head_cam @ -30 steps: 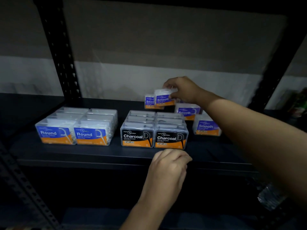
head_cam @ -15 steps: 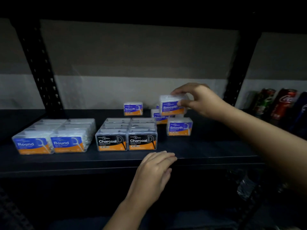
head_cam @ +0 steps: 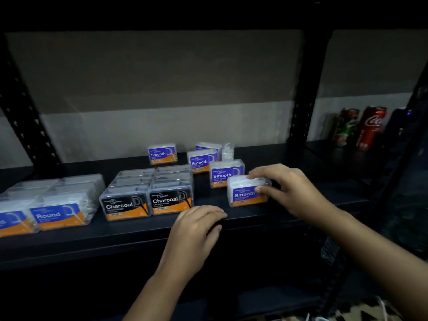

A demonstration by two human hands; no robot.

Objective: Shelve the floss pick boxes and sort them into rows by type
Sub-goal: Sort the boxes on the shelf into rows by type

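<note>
- On the dark shelf (head_cam: 289, 212), near its front edge, the right hand (head_cam: 286, 189) grips a Smooth box (head_cam: 246, 193), fingers over the top, thumb on its label.
- Just behind it stands a second Smooth box (head_cam: 225, 173); two more (head_cam: 202, 159) and a lone one (head_cam: 162, 153) sit farther back.
- The left hand (head_cam: 196, 228) rests on the shelf's front lip, fingers loosely curled, holding nothing.
- The Charcoal boxes (head_cam: 148, 193) form two rows at centre; the Round boxes (head_cam: 53, 205) lie to the left.
- Soda cans (head_cam: 368, 127) stand far right.
</note>
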